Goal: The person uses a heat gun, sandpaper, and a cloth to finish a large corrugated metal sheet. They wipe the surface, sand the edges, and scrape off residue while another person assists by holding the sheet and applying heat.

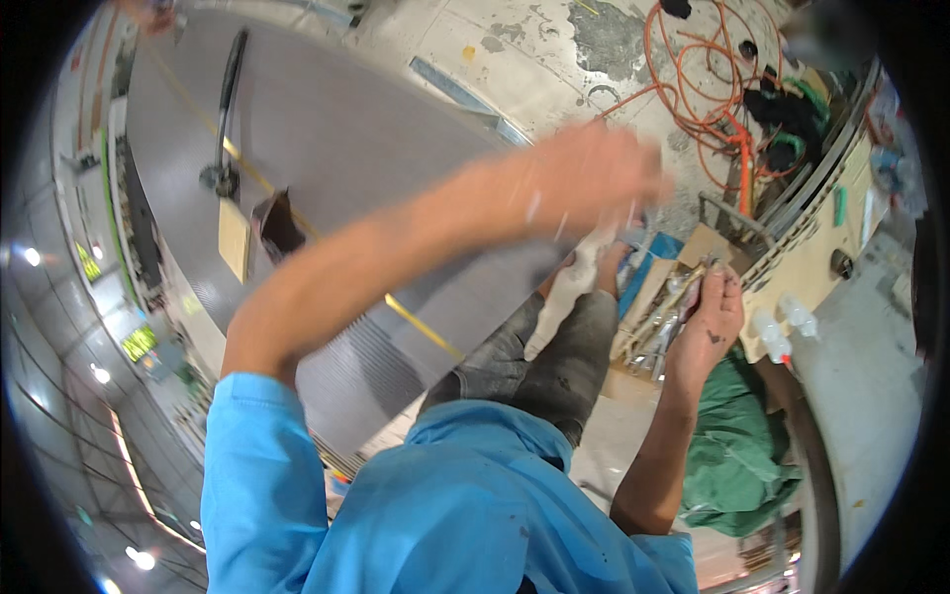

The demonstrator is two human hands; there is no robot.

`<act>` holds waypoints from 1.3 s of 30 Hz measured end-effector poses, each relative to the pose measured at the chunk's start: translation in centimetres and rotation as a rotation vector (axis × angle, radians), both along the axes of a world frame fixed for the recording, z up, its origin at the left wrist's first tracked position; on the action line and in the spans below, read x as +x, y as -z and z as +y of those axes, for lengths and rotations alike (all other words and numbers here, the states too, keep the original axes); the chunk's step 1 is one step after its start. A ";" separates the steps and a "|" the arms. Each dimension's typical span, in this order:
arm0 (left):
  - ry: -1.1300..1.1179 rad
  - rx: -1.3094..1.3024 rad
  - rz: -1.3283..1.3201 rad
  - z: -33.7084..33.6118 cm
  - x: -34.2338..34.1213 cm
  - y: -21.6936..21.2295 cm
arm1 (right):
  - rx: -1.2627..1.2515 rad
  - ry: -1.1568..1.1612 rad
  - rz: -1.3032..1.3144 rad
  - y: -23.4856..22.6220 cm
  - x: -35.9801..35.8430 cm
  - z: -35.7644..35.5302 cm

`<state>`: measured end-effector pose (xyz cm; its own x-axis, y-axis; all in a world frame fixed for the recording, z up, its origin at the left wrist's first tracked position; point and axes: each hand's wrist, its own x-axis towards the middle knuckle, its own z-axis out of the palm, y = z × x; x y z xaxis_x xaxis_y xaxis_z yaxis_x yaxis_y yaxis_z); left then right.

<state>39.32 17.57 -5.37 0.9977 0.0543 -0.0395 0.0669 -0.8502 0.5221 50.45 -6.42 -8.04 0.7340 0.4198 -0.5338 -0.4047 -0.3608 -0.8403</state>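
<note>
Reaching across the body, the left hand [594,173] is raised and blurred by motion, above the edge of a large grey ribbed panel [327,129]; something pale hangs just below it, but whether the hand grips it or is open I cannot tell. The right hand [705,322] is lower, out past the knee, and is closed around a bundle of long metal pieces [678,297] (silvery, thin, hard to tell apart at this size), which stick up and to the left out of the fist. Under that bundle sits a cardboard box [648,287] with more shiny metal pieces lying in it. A green cloth [742,445] is heaped on the floor just beside the right forearm. Farther off, an orange cable [703,89] lies in loose loops on the stained concrete floor [534,49]. Two small clear bottles [782,332] with red tips stand near the right hand, on a light wooden board. On the grey panel, a black handled tool [226,109] stands well apart from both hands, next to a small wooden block [235,238].
</note>
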 end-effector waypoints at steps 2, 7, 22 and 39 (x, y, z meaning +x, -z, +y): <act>-0.206 0.460 -0.182 4.9 2.3 -2.6 | 0.023 0.037 -0.076 -3.3 0.8 0.8; -0.771 -0.006 -0.309 2.5 -7.2 -12.6 | 0.140 -0.116 -0.327 -7.5 1.1 1.8; -1.806 -0.985 -0.517 -32.5 -17.0 -10.5 | 0.161 -1.491 0.054 -14.1 -14.9 0.5; -2.037 -0.203 0.106 -31.2 -42.6 -16.9 | 0.631 -1.166 -0.626 -17.8 -26.8 16.7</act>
